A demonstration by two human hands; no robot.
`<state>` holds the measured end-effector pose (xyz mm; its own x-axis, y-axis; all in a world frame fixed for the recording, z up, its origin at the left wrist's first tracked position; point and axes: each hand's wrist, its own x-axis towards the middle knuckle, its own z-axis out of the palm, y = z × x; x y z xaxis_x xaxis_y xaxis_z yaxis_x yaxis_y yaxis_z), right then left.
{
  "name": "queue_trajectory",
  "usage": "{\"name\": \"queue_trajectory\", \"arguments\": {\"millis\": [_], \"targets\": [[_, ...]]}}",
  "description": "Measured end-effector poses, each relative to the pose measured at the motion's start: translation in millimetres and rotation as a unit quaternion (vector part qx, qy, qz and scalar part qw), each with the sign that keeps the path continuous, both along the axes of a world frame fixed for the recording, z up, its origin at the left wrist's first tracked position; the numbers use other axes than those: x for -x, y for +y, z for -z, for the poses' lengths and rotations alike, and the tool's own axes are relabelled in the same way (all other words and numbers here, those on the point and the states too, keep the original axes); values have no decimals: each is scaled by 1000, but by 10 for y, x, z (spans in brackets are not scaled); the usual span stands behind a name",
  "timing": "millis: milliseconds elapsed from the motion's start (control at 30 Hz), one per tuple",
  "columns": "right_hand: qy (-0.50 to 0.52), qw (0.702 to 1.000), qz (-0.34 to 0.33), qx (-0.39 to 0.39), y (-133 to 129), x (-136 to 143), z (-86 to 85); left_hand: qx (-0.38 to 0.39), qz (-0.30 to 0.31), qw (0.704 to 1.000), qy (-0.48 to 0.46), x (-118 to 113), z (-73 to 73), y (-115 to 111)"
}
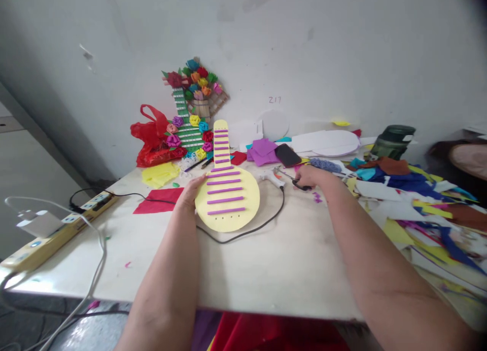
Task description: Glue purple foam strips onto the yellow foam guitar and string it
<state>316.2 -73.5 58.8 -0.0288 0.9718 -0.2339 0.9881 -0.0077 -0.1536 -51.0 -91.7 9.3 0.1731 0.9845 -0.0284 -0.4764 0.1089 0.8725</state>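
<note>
In my left hand [191, 192] is a yellow guitar-shaped cutout [249, 201], gripped at its left edge with its neck pointing away from me. Purple strips run across its neck and round body, and a row of small dots marks the lower part. My right hand [311, 175] is closed at the black handles of a pair of scissors [301, 186], whose blades point left. Just left of the scissors lies a white glue gun [272, 178] with a black cord. Small purple scraps [317, 197] lie near my right wrist.
A power strip [57, 237] with a white charger runs along the left. Behind stand a red plastic bag [150, 138] and a paper-flower guitar [190, 137]. Purple sheets [262, 152], a black phone-like object [288, 155], a dark bottle [392, 142] and piled scraps [429, 209] are right.
</note>
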Motion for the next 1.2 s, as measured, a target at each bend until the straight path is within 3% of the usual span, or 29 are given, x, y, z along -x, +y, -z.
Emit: {"name": "queue_trajectory", "arguments": {"millis": [267,533,733,800,933,1067,1200], "targets": [[-50,998,36,33,-13,67,25,-14,21,1000,-3,0,5,9],[-68,996,54,8,107,-10,135,-16,17,1000,0,16,27,51],[-114,993,14,27,53,11,26,5,6,1000,4,23,24,46],[-109,994,19,-12,28,51,-34,6,5,1000,11,14,17,33],[-54,983,19,-173,-26,254,-87,-1,12,1000,10,-9,4,24],[15,942,-111,-318,-112,615,-50,-8,13,1000,8,-26,-3,25],[102,900,-216,-365,-217,966,-20,-19,16,1000,15,-53,-14,-4]]}}
